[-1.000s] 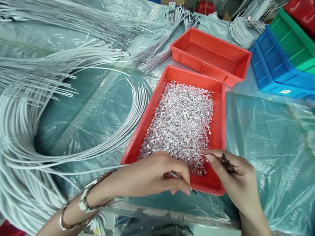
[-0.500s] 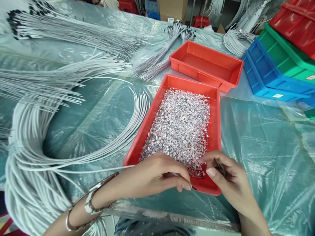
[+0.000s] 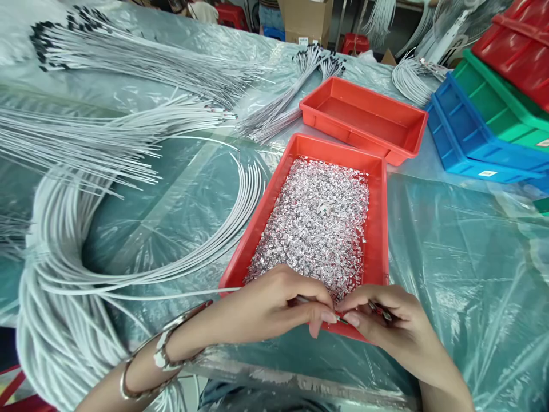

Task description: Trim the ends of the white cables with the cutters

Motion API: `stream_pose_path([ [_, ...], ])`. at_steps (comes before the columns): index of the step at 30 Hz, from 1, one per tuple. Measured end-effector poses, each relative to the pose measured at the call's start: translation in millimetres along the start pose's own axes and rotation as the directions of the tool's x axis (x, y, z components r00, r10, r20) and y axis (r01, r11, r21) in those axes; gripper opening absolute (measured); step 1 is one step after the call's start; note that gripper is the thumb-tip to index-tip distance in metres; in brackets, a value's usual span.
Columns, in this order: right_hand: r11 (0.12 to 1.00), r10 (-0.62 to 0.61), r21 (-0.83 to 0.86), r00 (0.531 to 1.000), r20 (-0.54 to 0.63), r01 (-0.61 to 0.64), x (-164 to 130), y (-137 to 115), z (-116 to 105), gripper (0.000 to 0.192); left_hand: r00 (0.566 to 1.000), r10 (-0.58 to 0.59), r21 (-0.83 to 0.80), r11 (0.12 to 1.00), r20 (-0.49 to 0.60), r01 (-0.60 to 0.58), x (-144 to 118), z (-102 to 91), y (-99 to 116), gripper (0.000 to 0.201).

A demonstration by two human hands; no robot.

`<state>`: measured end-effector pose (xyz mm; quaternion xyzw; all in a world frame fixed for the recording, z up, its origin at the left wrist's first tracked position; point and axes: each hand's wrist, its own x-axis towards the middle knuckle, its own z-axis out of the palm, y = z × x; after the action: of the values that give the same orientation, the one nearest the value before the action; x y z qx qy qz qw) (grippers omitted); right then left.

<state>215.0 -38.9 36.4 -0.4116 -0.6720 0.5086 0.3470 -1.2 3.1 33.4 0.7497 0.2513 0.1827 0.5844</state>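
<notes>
At lower centre of the frame, the left hand (image 3: pixel 266 309) pinches a thin white wire (image 3: pixel 141 296) by its dark tip, over the near rim of the red tray (image 3: pixel 380 240) of silver terminals (image 3: pixel 317 220). The right hand (image 3: pixel 388 329), grip closed on small dark pieces (image 3: pixel 380 311), has moved in since a second ago, so fingertips now meet at the wire's end.

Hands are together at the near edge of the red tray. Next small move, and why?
Probably ease the white wire's dark tip, pinched in the left hand, toward the right hand's fingertips, which meet it over the tray of silver pieces. What the right fingertips pinch is hidden.
</notes>
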Motion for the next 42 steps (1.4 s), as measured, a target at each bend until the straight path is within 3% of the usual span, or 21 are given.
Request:
stream_pose_path([
  [7, 0.999, -0.005, -0.037, 1.000, 0.012, 0.006, -2.3, 2.4, 0.3, 0.014, 0.999, -0.034, -0.032, 0.999, 0.012, 0.035, 2.1, 0.5, -0.9, 0.026],
  [14, 0.990, -0.072, -0.121, 0.997, 0.027, 0.075, -3.8, 2.9, -0.5, 0.019, 0.989, -0.136, -0.180, 0.973, 0.059, 0.144, 0.9, 2.0, -3.3, 0.032],
  [19, 0.974, -0.134, -0.185, 0.991, -0.018, 0.128, -2.4, 3.2, 1.0, 0.019, 0.985, -0.170, -0.281, 0.944, 0.043, 0.175, 2.5, 5.1, -5.5, 0.028],
  [27, 0.963, -0.168, -0.236, 0.977, -0.131, 0.134, -0.3, -0.4, 8.8, 0.026, 0.990, -0.142, -0.252, 0.957, 0.011, 0.141, 0.2, 4.4, 1.0, 0.018],
  [36, 0.970, -0.072, -0.241, 0.975, -0.211, 0.020, -3.6, 1.5, 4.8, 0.020, 0.999, -0.042, -0.155, 0.987, -0.029, 0.037, -1.0, 2.1, 1.2, 0.014],
  [39, 0.965, -0.046, -0.261, 0.971, -0.233, -0.017, -3.1, 2.0, 3.8, 0.014, 0.997, -0.061, -0.191, 0.980, -0.051, 0.050, -1.1, 2.7, 1.9, 0.018],
  [42, 0.943, -0.067, -0.331, 0.950, -0.306, -0.040, -2.1, 4.5, 4.0, 0.028, 0.991, -0.110, -0.299, 0.951, -0.076, 0.082, -1.3, 3.9, 2.1, 0.023],
])
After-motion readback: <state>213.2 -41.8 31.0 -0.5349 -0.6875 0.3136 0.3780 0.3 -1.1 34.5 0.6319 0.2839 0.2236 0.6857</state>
